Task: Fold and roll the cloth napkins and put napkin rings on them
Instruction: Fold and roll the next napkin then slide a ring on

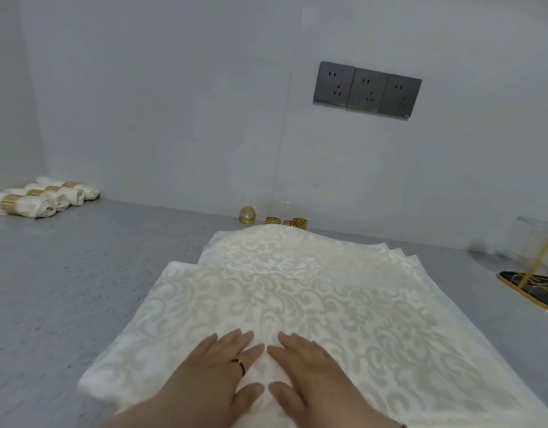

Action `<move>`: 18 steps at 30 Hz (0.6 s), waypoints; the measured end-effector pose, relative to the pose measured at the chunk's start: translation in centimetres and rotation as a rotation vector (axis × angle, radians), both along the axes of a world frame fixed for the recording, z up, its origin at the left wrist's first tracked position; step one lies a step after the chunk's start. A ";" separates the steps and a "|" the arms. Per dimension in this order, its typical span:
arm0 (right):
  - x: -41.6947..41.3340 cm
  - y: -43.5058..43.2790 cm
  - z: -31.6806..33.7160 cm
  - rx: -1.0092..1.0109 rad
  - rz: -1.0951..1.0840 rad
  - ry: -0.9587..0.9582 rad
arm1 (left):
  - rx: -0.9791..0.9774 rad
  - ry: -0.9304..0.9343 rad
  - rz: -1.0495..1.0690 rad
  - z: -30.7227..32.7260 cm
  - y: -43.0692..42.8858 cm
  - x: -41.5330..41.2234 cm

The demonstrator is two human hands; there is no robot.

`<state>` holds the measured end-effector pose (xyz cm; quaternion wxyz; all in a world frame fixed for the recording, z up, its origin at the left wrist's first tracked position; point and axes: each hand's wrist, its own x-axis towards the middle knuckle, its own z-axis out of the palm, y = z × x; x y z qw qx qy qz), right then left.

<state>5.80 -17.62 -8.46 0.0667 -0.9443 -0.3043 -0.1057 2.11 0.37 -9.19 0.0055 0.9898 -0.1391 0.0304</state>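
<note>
A cream damask napkin (297,298) lies spread on top of a stack of similar napkins on the grey counter (66,288). My left hand (217,375) and my right hand (309,375) rest flat on its near part, side by side, fingers straight and pointing away from me. Several gold napkin rings (286,223) stand by the wall just behind the stack, partly hidden by its far edge. Several rolled napkins with gold rings (44,197) lie in a row at the far left by the wall.
A gold-rimmed dark tray (532,293) with a gold wire stand and a clear bag sits at the right edge. Three dark wall sockets (367,89) sit above the counter. The white wall (174,118) closes the back.
</note>
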 end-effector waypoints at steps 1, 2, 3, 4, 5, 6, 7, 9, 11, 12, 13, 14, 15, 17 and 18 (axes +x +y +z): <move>0.1 -0.4 0.5 -0.014 -0.005 0.026 | 0.020 0.033 0.038 0.8 -0.1 -0.5; 0.7 -0.9 1.1 -0.050 0.030 0.024 | -0.038 0.068 0.064 1.5 0.0 -0.6; 1.4 -1.7 1.0 -0.063 0.102 -0.034 | -0.132 0.020 0.102 1.2 0.3 -0.4; 2.0 -2.6 1.0 -0.061 0.093 0.047 | -0.175 0.020 0.146 1.0 0.7 -0.3; 2.4 -3.5 1.3 -0.082 0.044 0.177 | -0.156 0.072 0.202 1.3 1.0 -0.6; 3.0 -4.7 1.6 -0.120 -0.022 0.277 | -0.144 0.095 0.248 1.5 1.4 -1.0; 3.6 -5.7 1.7 -0.129 -0.090 0.309 | -0.165 0.097 0.310 1.6 2.2 -1.1; 4.2 -7.8 2.4 -0.097 -0.229 0.345 | -0.147 0.073 0.422 1.6 3.6 -1.5; 4.4 -9.3 3.1 -0.075 -0.312 0.381 | -0.132 0.089 0.511 2.1 4.7 -1.8; 4.5 -9.7 3.2 -0.089 -0.347 0.393 | -0.134 0.101 0.541 2.2 5.3 -1.6; 4.7 -9.9 3.2 -0.100 -0.367 0.398 | -0.196 0.086 0.562 2.4 5.9 -1.4; 4.9 -9.9 3.2 -0.120 -0.376 0.411 | -0.316 0.042 0.593 2.6 6.6 -0.8; 4.9 -9.8 3.2 -0.136 -0.387 0.421 | -0.463 0.001 0.626 2.8 7.3 0.0; 5.2 -9.5 3.2 -0.155 -0.395 0.445 | -0.666 -0.038 0.687 3.4 9.0 2.1; 5.4 -9.5 3.1 -0.159 -0.401 0.463 | -0.676 -0.027 0.715 3.7 9.6 3.0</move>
